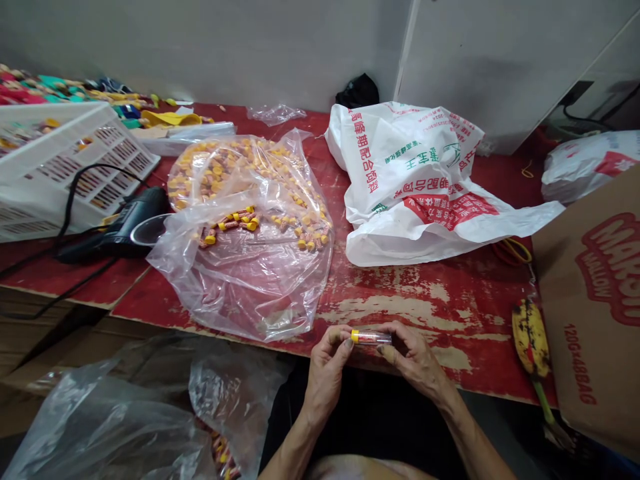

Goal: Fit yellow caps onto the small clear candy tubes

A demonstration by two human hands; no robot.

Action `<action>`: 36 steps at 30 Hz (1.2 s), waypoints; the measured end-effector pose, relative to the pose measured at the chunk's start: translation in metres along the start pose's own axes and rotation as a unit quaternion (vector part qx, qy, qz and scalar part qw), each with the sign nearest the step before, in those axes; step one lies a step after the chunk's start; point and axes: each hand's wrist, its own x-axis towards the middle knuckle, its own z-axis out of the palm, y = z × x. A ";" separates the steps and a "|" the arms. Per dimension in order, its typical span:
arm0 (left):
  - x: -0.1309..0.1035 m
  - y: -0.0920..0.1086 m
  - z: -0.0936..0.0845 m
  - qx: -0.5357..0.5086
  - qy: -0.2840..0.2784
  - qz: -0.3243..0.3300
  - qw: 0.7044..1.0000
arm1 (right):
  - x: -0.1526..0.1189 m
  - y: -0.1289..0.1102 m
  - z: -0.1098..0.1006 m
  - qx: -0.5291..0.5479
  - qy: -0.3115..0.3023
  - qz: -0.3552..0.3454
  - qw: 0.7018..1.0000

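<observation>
A: Nearest edge of the worktop (400, 307): left hand (326, 373) and right hand (417, 363) each pinch one end of a small clear tube (373, 337).

B: Orientation?

A: Long axis level, running left to right; yellow cap (355, 336) points left, in the left grip. Right grip closed on the clear end.

B: Beyond?

A: Open clear bag of like tubes (245, 227), then a printed white bag (415, 180). Banana (530, 337) lies right, beside a carton (595, 300).

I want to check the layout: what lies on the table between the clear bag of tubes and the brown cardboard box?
In the head view, the white printed plastic bag lies between the clear bag and the cardboard box.
</observation>
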 end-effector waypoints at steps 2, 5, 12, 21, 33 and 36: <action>0.001 -0.001 0.000 -0.012 0.021 -0.002 1.000 | 0.000 0.000 -0.001 -0.005 0.009 0.014 1.000; 0.001 0.000 0.000 -0.007 0.043 0.007 0.999 | 0.000 -0.002 -0.002 -0.013 0.033 0.026 0.999; 0.000 0.000 0.003 -0.009 0.037 0.010 0.999 | 0.001 -0.001 0.002 0.002 0.050 0.041 0.998; -0.004 -0.004 0.006 -0.001 0.043 -0.007 0.999 | -0.003 0.001 0.009 0.009 0.076 0.062 0.995; 0.000 -0.004 0.001 -0.013 0.020 -0.012 1.000 | -0.002 0.002 0.004 -0.018 0.033 0.078 0.996; 0.001 -0.006 0.002 -0.055 0.025 -0.032 0.998 | -0.004 -0.001 0.006 0.000 0.046 0.079 0.996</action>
